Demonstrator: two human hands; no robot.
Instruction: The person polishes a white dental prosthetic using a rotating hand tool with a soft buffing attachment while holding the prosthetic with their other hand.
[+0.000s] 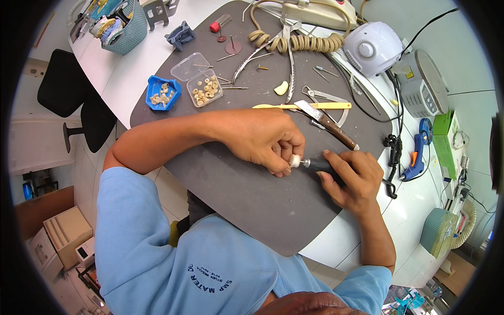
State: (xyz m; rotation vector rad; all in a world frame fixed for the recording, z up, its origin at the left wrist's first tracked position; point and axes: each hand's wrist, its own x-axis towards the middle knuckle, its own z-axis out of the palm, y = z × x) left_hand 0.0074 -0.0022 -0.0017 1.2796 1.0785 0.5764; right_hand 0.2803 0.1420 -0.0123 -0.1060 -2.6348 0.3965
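Small, rounded white piece [295,161], smooth-looking, sits at the left hand's fingertips, above the middle of a matt grey mat [252,210]. From my remote seat I see the left hand [265,139] pinching it between thumb and fingers, the other fingers curled in. The right hand [356,178] has its thumb and fingers closed around a slim black handpiece [320,165], whose thin metal tip points left at the piece. Whether the piece is seated on that tip or only held against it, I cannot tell.

I judge the step in hand to be bringing piece and tool together; the next move calls for a steady pinch and the tip kept in line.

Just beyond lie a knife with a brown wooden handle [336,131] and a long, pale yellow stick [262,106]. Farther left, an open clear plastic box [197,78] holds beige, ring-like pieces [200,97], near a blue angular tray [151,85] of pale, irregular bits [164,98]. Farthest are shiny metal pliers [286,32], a springy beige coiled cord [320,43] and a glossy white rounded unit with a knob [380,39].
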